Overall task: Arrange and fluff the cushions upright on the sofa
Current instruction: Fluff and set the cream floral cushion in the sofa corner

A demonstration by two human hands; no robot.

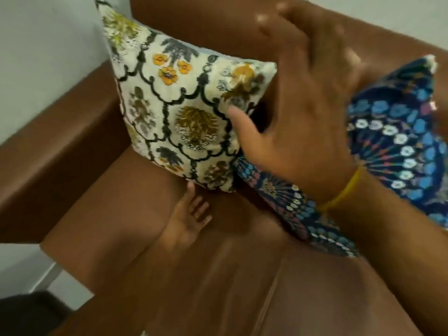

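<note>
A cream cushion (184, 110) with yellow and grey floral print stands upright in the left corner of a brown leather sofa (218, 275). A dark blue cushion (407, 151) with a fan pattern leans beside it on the right. My right hand (308, 112), blurred by motion, is spread over the gap between both cushions, thumb touching the cream cushion's right edge. My left hand (186, 224) lies palm up on the seat, fingertips at the cream cushion's bottom edge. Neither hand grips anything. A yellow band circles my right wrist.
The sofa's left armrest (60, 146) runs along a pale wall (48, 57). The backrest (206, 25) rises behind the cushions. A strip of white floor and a dark patch (29, 314) show at the lower left.
</note>
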